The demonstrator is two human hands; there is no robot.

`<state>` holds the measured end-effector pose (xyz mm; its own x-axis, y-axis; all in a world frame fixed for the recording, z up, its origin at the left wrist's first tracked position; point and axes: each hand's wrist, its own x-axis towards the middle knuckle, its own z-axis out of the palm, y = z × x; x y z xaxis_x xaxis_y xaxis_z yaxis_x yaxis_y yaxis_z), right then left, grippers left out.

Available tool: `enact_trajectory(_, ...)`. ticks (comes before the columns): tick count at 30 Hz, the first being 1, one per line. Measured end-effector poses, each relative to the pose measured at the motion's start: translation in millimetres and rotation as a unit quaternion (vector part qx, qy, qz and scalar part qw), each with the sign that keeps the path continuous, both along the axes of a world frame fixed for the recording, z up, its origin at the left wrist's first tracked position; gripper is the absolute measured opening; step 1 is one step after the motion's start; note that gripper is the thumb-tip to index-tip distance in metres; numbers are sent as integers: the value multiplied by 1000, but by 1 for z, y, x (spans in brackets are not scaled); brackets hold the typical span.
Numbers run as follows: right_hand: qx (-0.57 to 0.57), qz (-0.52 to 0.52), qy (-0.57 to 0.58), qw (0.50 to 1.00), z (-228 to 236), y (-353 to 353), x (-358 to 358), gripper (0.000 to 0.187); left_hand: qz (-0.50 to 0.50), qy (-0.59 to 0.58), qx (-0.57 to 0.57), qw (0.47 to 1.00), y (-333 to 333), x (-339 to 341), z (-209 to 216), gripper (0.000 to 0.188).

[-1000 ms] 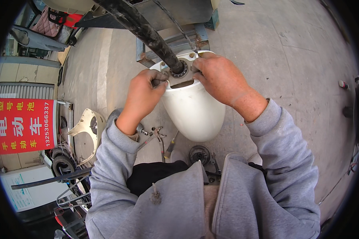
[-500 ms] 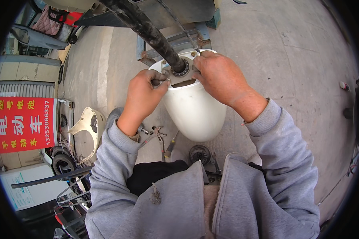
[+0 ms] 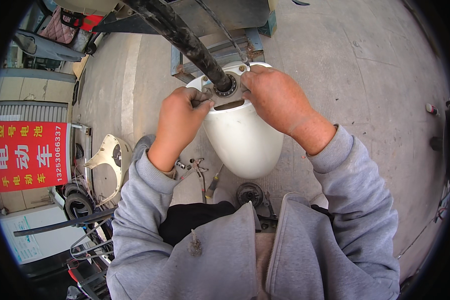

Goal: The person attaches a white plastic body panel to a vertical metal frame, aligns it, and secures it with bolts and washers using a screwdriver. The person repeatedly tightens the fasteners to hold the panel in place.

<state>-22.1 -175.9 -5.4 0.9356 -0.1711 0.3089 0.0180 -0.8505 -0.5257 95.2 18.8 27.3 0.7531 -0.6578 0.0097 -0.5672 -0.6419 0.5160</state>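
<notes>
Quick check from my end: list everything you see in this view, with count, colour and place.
fender: 1, white, centre, under both hands
tube: 1, black, from top left down to the fender top
bearing ring: 1, dark metal, around the tube's lower end
frame: 1, blue-grey metal, behind the fender
cover panel: 1, cream, on the ground at left
sign: 1, red, far left
tyre: 1, black, lower left
screwdriver: 1, on the ground below the fender
small wheel part: 1, dark, below the fender
left hand: fingers pinch at the fender's top edge
right hand: fingers on the fender top beside the ring
</notes>
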Motion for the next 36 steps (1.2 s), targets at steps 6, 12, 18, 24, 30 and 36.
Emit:
enact_trajectory(6,-20,16,18,1000,2,0,-2,14,-18,-4,-5,1000,-3,1,0,15)
enact_trajectory(12,-25,-10,-9,1000,1,5,-3,10,-66,37,-83,994,13,10,-1,17)
enact_trajectory(18,8,3,-6,1000,-1,1,-5,11,108,150,-51,981,97,28,-61,23)
enact_trajectory(24,30,13,-12,999,3,1,-11,14,-79,168,281,942,185,-44,-219,36)
enact_trajectory(30,68,14,12,997,14,3,-14,14,-111,143,367,912,201,-82,-304,37)
enact_trajectory(36,71,41,9,997,10,-8,-19,15,-126,193,267,936,212,-38,-274,44)
